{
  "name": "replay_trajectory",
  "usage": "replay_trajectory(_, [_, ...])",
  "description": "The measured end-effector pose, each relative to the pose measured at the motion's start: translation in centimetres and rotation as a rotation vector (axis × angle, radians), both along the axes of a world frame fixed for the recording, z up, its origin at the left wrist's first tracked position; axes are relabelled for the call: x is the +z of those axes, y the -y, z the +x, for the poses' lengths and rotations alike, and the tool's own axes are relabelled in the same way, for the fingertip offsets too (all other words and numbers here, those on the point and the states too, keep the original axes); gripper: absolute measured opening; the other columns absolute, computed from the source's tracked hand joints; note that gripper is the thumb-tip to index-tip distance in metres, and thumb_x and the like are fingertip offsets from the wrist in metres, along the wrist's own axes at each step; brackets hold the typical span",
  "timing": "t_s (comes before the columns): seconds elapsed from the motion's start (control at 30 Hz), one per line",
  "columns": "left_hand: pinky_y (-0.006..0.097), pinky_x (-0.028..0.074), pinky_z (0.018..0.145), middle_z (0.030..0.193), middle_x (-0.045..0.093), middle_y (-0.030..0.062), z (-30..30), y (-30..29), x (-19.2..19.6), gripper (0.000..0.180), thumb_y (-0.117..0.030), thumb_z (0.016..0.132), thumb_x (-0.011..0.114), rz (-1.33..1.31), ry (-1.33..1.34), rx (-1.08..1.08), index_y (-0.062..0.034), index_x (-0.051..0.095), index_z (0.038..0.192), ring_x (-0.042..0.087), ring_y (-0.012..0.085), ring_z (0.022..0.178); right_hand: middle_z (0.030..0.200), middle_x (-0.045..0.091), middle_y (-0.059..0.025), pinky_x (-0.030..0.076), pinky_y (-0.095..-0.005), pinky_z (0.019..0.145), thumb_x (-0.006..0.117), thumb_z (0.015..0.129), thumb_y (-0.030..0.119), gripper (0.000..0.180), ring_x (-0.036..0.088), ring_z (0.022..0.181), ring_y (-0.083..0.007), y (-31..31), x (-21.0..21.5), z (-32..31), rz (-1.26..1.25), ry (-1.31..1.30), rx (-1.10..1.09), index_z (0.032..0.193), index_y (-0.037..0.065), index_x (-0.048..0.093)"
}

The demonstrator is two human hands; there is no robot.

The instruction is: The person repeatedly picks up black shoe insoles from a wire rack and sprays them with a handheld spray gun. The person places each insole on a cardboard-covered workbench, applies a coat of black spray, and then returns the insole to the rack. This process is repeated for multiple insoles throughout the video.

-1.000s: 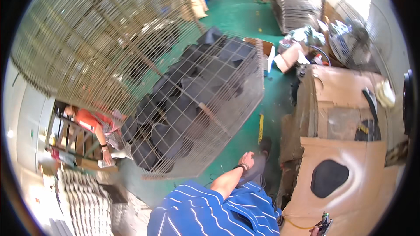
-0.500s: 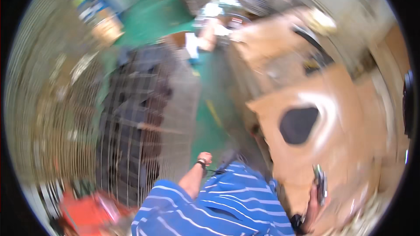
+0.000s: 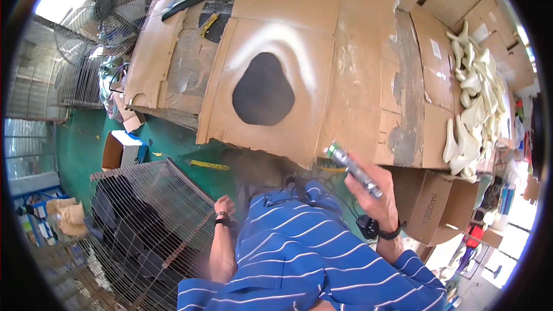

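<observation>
My right hand is wrapped round a silver, tube-shaped tool with a green end; its exact kind is unclear. The tool points up and left, over the near edge of a cardboard-covered table. Hanging low by my left side, my left hand appears empty, its fingers loosely apart, beside a wire cage. On the table lies a cardboard sheet bearing a dark grey, rounded triangular patch. A white powdery band curves around the patch's far side.
Pale cream, bone-like pieces are heaped at the table's right. A large fan stands at far left, near a black strip on the table. Dark pieces fill the cage. An open cardboard box is under the table's right side.
My view has swung right, so the table now lies ahead of me. My right hand has come up and inward with the tool. My left hand's fingers look looser.
</observation>
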State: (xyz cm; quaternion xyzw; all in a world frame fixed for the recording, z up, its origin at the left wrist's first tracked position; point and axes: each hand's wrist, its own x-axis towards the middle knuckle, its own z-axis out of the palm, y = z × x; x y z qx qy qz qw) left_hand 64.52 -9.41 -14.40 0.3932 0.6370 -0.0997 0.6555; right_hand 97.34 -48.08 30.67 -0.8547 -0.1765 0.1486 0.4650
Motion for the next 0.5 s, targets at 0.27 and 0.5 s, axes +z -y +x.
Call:
replay_trajectory(0.27, [0.035, 0.057, 0.061, 0.101, 0.069, 0.0080, 6.0, -0.9, 3.1, 0.037, -0.011, 0.092, 0.068, 0.286, 0.096, -0.256, -0.0055, 0.061, 0.128, 0.068, 0.0199, 0.077, 0.105, 0.071, -0.0215, 0.054, -0.0352, 0.080, 0.077, 0.080, -0.001, 0.054, 0.071, 0.090, -0.0329, 2.1, -0.3, -0.1, -0.002, -0.038, -0.102, 0.132, -0.001, 0.063])
replay_trajectory(0.5, [0.028, 0.053, 0.062, 0.092, 0.070, 0.0053, 23.3, -1.6, 8.3, 0.028, -0.014, 0.092, 0.067, 0.722, 0.441, -0.452, -0.0035, 0.066, 0.118, 0.066, 0.0130, 0.076, 0.102, 0.071, -0.0206, 0.054, -0.0322, 0.079, 0.073, 0.084, 0.000, 0.050, 0.070, 0.086, -0.0282, 2.6, 0.1, -0.8, -0.013, -0.064, -0.091, 0.133, -0.003, 0.062])
